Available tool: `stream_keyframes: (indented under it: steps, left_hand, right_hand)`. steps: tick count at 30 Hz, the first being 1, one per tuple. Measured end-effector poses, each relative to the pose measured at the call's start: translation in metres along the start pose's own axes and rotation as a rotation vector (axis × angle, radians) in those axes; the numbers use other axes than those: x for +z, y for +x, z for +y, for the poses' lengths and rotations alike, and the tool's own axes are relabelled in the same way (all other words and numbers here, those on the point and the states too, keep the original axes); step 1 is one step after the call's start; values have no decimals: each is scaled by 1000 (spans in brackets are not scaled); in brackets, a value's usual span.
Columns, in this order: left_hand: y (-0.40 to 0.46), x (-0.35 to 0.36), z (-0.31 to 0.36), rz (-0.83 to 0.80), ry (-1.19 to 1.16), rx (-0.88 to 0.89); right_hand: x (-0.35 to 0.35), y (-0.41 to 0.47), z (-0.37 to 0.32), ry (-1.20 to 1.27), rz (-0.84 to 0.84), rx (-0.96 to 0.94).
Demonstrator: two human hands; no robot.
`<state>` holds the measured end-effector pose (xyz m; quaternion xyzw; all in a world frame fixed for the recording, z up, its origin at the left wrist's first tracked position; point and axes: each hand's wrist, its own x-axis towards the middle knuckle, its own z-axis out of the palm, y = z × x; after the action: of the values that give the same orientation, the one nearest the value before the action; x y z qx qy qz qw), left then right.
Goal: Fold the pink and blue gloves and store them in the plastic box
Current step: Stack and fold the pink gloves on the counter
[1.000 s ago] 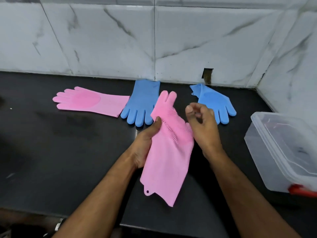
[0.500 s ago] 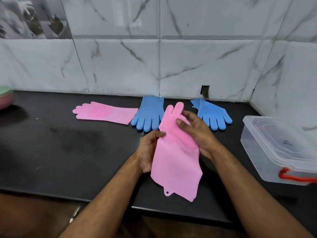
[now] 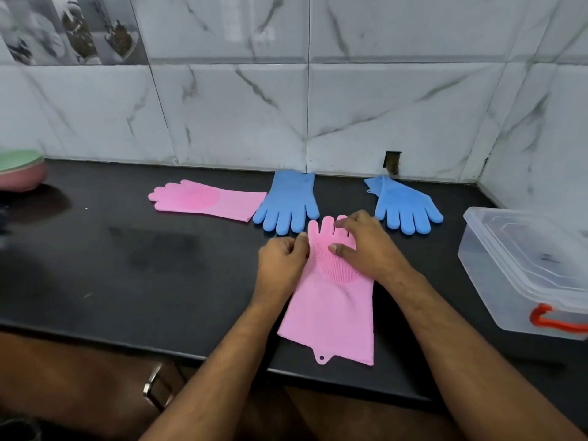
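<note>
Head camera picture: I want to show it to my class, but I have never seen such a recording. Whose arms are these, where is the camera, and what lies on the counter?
There is no machine here. A person wears the camera on the head, so you look down along their own bare arms. The left hand and right hand press a pink glove flat on the black counter, its cuff toward the person. Behind lie another pink glove and two blue gloves, all unfolded. At the right stands a clear plastic box with a red handle; two bowls sit far left.

Pink glove flat, near edge; 3 gloves behind; box right, lidded.
</note>
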<state>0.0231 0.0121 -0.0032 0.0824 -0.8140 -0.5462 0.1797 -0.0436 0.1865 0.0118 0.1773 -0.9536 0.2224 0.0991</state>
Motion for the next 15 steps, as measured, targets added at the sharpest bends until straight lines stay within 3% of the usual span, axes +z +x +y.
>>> stream_keyframes:
  steps: [3,10,15]
  left_hand:
    - [6,-10,-8,50,40,51]
    - [32,-21,-28,213,-44,4]
    - [52,-43,-43,361,-281,-96]
  right_hand:
    - [6,-3,-9,-86,-137,-72]
    - [8,1,-37,-70,36,-153]
    - [25,23,-98,-72,-10,-309]
